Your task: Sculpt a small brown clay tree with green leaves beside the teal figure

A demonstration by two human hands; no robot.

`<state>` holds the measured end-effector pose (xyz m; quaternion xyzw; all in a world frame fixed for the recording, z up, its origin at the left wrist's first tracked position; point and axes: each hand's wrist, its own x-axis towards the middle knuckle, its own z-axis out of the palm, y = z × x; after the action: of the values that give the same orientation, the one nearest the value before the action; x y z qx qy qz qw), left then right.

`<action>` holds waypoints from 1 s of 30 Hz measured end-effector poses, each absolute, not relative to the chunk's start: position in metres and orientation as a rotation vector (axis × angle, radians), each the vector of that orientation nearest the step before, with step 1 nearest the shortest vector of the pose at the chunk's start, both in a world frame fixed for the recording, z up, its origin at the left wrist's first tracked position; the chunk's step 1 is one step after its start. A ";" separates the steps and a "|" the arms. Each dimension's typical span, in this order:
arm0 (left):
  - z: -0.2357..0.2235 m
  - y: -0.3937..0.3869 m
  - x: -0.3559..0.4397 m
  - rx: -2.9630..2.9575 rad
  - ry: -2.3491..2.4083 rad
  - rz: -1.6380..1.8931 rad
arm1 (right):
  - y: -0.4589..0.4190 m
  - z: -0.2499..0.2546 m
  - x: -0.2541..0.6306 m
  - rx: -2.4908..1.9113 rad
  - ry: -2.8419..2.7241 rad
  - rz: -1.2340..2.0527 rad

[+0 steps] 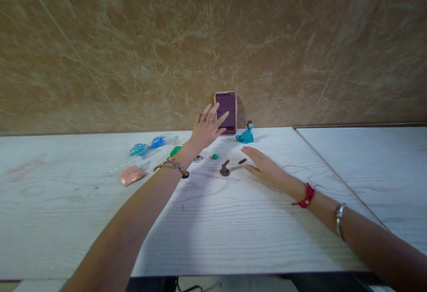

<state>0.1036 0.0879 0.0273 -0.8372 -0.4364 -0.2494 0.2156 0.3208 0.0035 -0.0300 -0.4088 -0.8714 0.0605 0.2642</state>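
My left hand (207, 129) reaches up in front of a phone (228, 120) that leans upright against the wall. Its fingers are spread over the screen and hold nothing; I cannot tell whether a fingertip touches it. Low over the table, my right hand (263, 165) has its fingers stretched out and nothing in them. Close to its fingertips lies a short dark brown strip (242, 161). A small brown clay piece (225, 169), a round base with a tilted stub on top, stands between the hands. Behind it sits a little green ball (215, 156).
Right of the phone stands a figurine in a turquoise dress (246, 135). On the left lie clear bags of pink clay (131, 175), light blue clay (139, 149), blue clay (158, 141) and green clay (175, 150), the last partly behind my left wrist. A tan wall (150, 60) borders the white table (233, 229).
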 end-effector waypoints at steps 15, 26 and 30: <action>-0.013 -0.006 0.068 -2.577 -1.384 -0.802 | -0.001 -0.022 0.322 -1.212 -2.751 0.098; -0.017 0.000 0.062 -2.706 -1.419 -0.688 | -0.008 -0.018 0.319 -1.196 -2.762 0.121; -0.016 0.001 0.063 -2.751 -1.382 -0.650 | -0.005 -0.020 0.320 -1.255 -2.716 0.090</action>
<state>0.0631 0.0009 -0.0162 -0.8742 -0.4393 -0.2067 -0.0027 0.3197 -0.0051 -0.0197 -0.4181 -0.9049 0.0298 0.0742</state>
